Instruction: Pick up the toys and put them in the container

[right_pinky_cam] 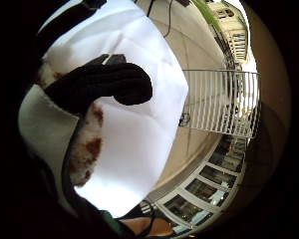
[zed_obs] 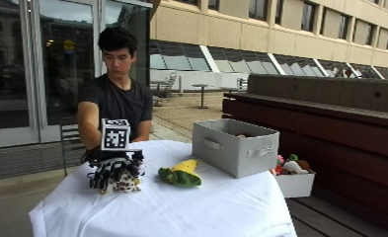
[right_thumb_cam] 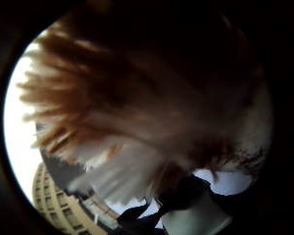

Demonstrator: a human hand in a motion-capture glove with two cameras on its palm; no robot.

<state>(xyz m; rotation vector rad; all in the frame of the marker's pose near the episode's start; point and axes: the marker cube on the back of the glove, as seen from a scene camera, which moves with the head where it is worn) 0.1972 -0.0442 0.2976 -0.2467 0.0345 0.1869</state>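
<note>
On the white-clothed table (zed_obs: 180, 207), the gloved right hand (zed_obs: 111, 170) sits at the left with its fingers curled down around a white plush toy with brown spots (zed_obs: 126, 183), which rests on the cloth under the palm. Just to the right lies a green and yellow plush toy (zed_obs: 179, 175), apart from the hand. Farther right stands the grey fabric container (zed_obs: 235, 146), and beyond the table edge a small white box (zed_obs: 294, 183) holds more plush toys.

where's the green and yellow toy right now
In the outside view, the green and yellow toy lies on the table, between the gloved hand and the grey container.
</note>
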